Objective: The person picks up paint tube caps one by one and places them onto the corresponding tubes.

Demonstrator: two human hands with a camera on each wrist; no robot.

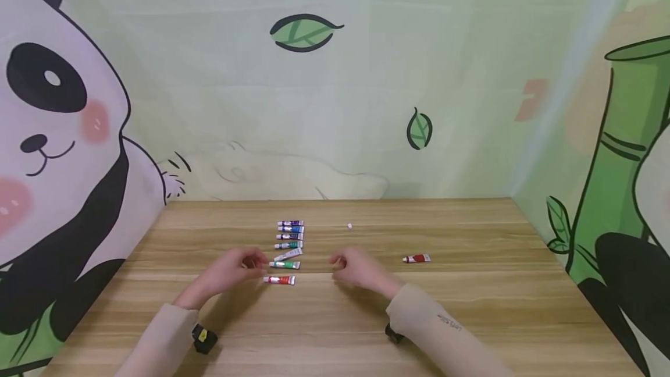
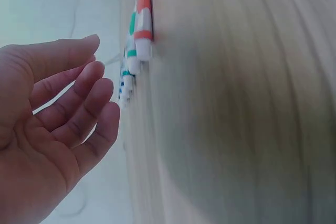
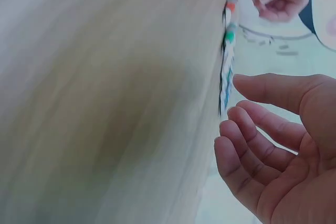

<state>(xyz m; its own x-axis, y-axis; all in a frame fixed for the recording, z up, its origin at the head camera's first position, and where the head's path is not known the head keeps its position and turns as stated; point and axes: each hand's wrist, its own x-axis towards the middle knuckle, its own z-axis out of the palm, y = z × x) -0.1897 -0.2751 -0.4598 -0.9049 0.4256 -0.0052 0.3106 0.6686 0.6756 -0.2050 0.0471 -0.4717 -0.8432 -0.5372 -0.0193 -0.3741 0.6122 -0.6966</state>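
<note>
Several small paint tubes lie in a column on the table: a red tube (image 1: 280,280) nearest, then a green tube (image 1: 285,265), a slanted white tube (image 1: 288,255), a teal tube (image 1: 288,245) and blue and violet tubes (image 1: 291,229) behind. Just left of the white and green tubes is my left hand (image 1: 242,265), fingers loosely bent and holding nothing. In the left wrist view the red tube (image 2: 144,22) lies beyond its fingertips. My right hand (image 1: 361,270) hovers over the table to the column's right, its fingers relaxed and apart from the thumb.
Off to the right lies another, darker red tube (image 1: 416,258). A tiny white piece (image 1: 349,226) sits behind my right hand. The wooden table (image 1: 471,307) runs back to a wall cloth (image 1: 471,45) printed with pandas, leaves and bamboo.
</note>
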